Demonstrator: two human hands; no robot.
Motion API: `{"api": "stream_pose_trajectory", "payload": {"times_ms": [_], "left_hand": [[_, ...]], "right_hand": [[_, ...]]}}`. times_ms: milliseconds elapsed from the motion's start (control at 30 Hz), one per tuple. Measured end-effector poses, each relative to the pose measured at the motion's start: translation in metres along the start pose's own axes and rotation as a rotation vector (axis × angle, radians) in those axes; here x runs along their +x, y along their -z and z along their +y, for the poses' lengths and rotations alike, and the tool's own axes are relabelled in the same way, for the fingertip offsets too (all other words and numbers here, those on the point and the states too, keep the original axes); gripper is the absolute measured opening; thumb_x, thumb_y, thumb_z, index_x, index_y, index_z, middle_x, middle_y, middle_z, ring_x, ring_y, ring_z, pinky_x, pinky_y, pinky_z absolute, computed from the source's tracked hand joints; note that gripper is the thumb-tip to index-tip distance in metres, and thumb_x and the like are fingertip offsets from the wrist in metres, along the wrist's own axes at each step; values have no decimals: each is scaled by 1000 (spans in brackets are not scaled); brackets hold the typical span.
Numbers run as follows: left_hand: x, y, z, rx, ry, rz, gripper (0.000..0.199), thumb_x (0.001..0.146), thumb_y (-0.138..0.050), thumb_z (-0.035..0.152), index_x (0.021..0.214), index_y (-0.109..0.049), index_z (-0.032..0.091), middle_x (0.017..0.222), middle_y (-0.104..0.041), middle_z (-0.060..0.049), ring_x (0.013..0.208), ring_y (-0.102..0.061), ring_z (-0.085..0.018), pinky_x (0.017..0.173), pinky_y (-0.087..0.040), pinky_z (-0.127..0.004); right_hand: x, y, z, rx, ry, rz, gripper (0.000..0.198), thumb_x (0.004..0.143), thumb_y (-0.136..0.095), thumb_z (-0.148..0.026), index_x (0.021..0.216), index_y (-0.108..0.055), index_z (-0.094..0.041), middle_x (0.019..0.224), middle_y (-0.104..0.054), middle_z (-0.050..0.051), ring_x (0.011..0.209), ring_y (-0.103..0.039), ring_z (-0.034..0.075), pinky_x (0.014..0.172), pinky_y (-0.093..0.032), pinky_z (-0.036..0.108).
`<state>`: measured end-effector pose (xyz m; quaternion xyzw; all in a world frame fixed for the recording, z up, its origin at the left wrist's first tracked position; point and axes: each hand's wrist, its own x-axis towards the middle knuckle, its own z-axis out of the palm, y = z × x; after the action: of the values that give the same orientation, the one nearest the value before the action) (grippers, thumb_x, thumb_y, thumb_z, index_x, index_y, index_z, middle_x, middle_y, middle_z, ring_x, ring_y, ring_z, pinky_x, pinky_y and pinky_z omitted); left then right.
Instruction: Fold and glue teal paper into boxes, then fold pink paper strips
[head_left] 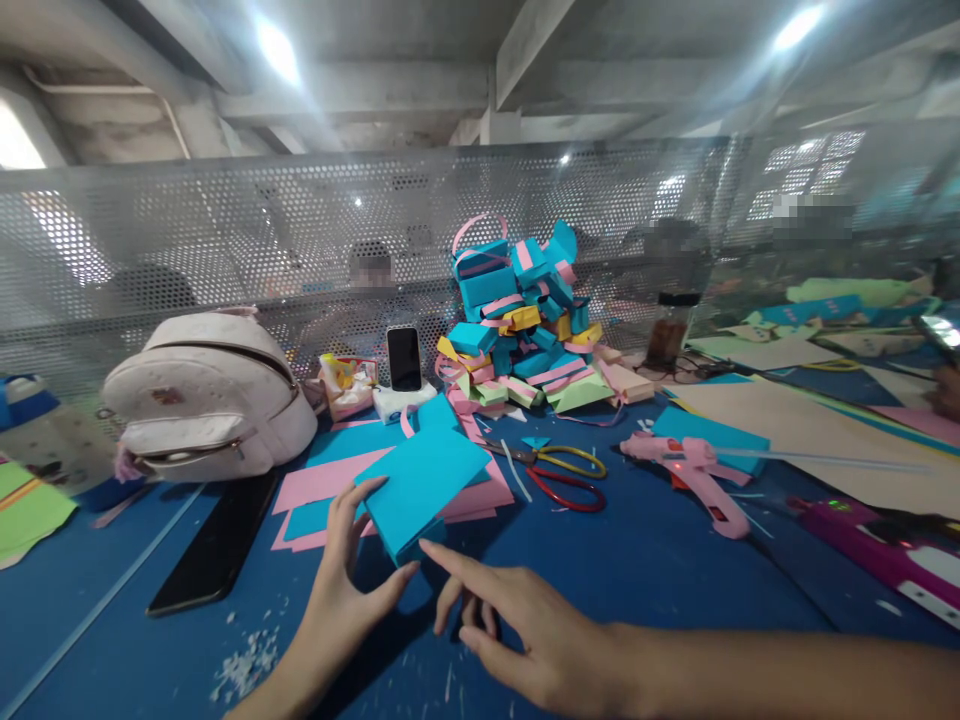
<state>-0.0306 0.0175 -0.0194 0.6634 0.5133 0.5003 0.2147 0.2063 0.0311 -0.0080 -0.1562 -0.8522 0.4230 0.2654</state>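
Note:
A folded blue paper box (427, 480) with a wide flap on top is held up at a tilt over the table. My left hand (349, 570) grips its left side, fingers at the top left edge and thumb at the lower corner. My right hand (517, 620) is at the near edge; its index finger is stretched out and seems to touch the box there, while the other fingers are loosely bent and hold nothing. Beneath lie pink paper sheets (311, 488) and more blue sheets. Scissors (555, 470) with a yellow and a red handle lie just beyond, to the right.
Finished paper boxes (517, 320) are piled at the back. A pink glue gun (690, 470) and a purple device (885, 550) lie at right. On the left are a white backpack (217, 400) and a black phone (217, 545). A perforated metal partition (300, 220) closes the far side.

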Motion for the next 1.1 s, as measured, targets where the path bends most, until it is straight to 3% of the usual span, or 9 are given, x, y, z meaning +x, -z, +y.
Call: {"api": "stream_pose_trajectory", "payload": {"times_ms": [767, 1100], "left_hand": [[1, 2, 4, -34, 44, -94, 63, 81, -72, 41, 136, -39, 43, 148, -30, -2, 147, -17, -34, 116, -27, -55], [0, 2, 3, -38, 54, -89, 63, 80, -72, 43, 134, -41, 45, 148, -33, 0, 147, -19, -34, 116, -28, -53]], "right_hand": [[0, 1, 0, -54, 36, 11, 75, 89, -48, -12, 154, -16, -33, 113, -66, 2, 74, -56, 11, 71, -51, 26], [-1, 0, -1, -55, 46, 18, 74, 91, -47, -12, 155, -16, -32, 114, -66, 3, 74, -56, 11, 72, -51, 27]]}}
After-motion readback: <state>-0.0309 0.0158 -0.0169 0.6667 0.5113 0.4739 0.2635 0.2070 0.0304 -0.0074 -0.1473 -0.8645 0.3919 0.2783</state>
